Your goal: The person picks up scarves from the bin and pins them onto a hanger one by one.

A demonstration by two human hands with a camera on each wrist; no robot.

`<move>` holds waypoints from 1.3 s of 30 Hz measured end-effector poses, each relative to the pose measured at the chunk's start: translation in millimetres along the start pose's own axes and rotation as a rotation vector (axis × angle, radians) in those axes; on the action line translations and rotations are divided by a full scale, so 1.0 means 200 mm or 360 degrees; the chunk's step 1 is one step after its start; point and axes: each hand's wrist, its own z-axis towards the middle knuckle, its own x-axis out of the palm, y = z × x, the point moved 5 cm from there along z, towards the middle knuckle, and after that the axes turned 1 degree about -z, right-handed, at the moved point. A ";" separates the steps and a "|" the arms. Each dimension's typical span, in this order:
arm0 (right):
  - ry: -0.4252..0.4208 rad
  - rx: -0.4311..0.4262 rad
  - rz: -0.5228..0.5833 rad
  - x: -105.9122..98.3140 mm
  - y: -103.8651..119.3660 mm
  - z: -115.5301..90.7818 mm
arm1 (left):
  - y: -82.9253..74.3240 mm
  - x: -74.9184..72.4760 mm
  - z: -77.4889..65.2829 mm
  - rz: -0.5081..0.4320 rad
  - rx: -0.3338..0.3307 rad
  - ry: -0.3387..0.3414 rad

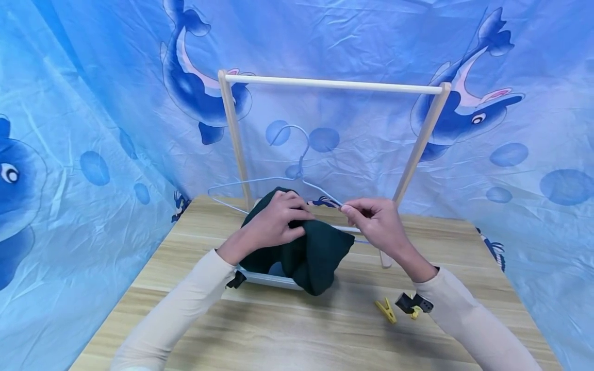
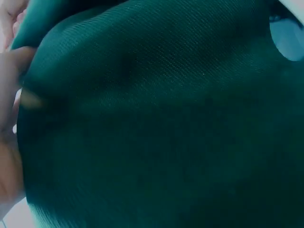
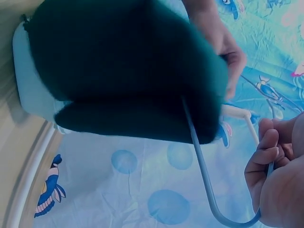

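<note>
My left hand grips a dark green piece of ribbed cloth, bunched up and draped above a light basin. The thumb and fingers of my right hand pinch the right shoulder of a thin pale blue clothes hanger. Its hook points up, and its left end reaches out past the cloth. Seen from the right wrist, the hanger's lower bar runs from its bent corner up to the cloth, where the rest is hidden. Green cloth fills most of the left wrist view.
The pale basin stands on the wooden table under the cloth. Behind rises a rack with a white top rail and wooden posts. A yellow clothes peg lies at front right, another beside my right sleeve.
</note>
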 end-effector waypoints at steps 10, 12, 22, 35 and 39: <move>0.0002 -0.0024 0.0014 0.02 0.01 0.01 | -0.03 -0.03 0.06 -0.0005 -0.0440 -0.0225; 0.0003 -0.0037 0.0039 0.01 0.03 0.02 | -0.05 0.00 0.07 0.0133 -0.0414 -0.0140; -0.0021 -0.0048 0.0058 -0.02 0.04 0.05 | -0.12 0.03 0.10 0.0370 -0.0297 0.0051; -0.0061 -0.0042 -0.0037 -0.07 0.04 0.04 | -0.02 -0.25 -0.22 0.0198 -0.0757 -0.0496; -0.0069 -0.0030 -0.0051 -0.08 0.04 0.04 | 0.01 -0.26 -0.30 0.0232 -0.0954 -0.0424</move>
